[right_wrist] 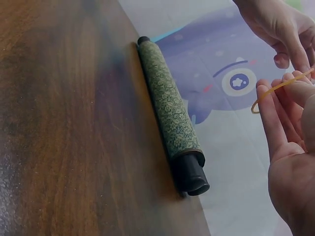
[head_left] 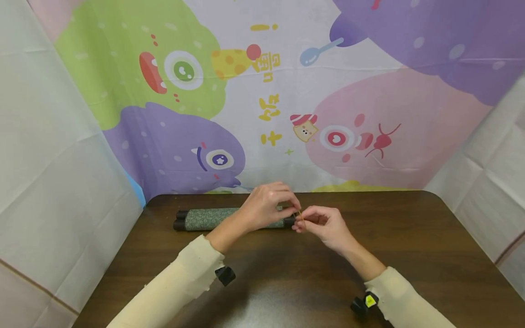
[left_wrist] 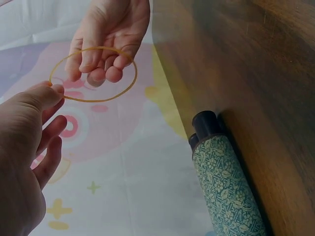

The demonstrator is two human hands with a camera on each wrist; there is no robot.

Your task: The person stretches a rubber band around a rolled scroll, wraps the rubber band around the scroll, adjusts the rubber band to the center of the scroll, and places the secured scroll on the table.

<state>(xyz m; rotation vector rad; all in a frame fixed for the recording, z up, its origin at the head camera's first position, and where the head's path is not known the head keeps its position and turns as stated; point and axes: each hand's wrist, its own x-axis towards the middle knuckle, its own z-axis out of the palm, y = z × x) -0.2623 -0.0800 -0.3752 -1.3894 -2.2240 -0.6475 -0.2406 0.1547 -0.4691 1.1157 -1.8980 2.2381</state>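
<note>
A thin yellow rubber band (left_wrist: 112, 97) is held up in a loop above the table. My left hand (head_left: 268, 205) pinches one side of it between thumb and fingertips. Facing it, my right hand (head_left: 328, 228) has the band between its thumb and curled fingers. Below and behind the hands lies a rolled scroll (head_left: 211, 218), wrapped in green floral cloth with black roller ends (right_wrist: 189, 174) sticking out. In the head view my left hand and wrist cover part of the scroll's right half.
The dark wooden table (head_left: 262, 291) carries the scroll near its back edge. Behind it hangs a cloth (head_left: 283, 168) printed with cartoon monsters, and pale sheets (head_left: 61, 173) enclose the sides. Black devices (head_left: 225, 275) are worn on both wrists.
</note>
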